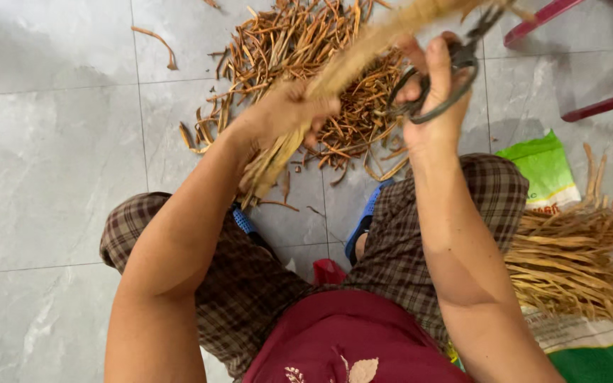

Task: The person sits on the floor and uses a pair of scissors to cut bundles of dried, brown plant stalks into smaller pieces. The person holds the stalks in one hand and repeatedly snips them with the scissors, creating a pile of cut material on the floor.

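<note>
Head view. I see the left hand (pixel 282 117) closed around a bundle of tan stalks (pixel 349 60) that runs toward 1 o'clock. The right hand (pixel 434 89), at 3 o'clock of it, grips dark scissors (pixel 438 89), fingers through the loops. Cut brown strips (pixel 299 50) lie on the tiled floor (pixel 51 142) at 12 o'clock; more stalks (pixel 569 262) lie at 4 o'clock.

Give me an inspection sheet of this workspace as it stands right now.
Surface: grey glossy floor tiles.
Job's things: tan bundle of dried stalks; dark metal scissors.
Clutter: pile of reddish-brown dried strips ahead; straw-coloured stalk heap on green-and-white sack.
Grips: left hand clasps the bundle; right hand holds the scissors.
Cables: nothing seen.
Surroundings: dark red furniture legs; blue sandals.
</note>
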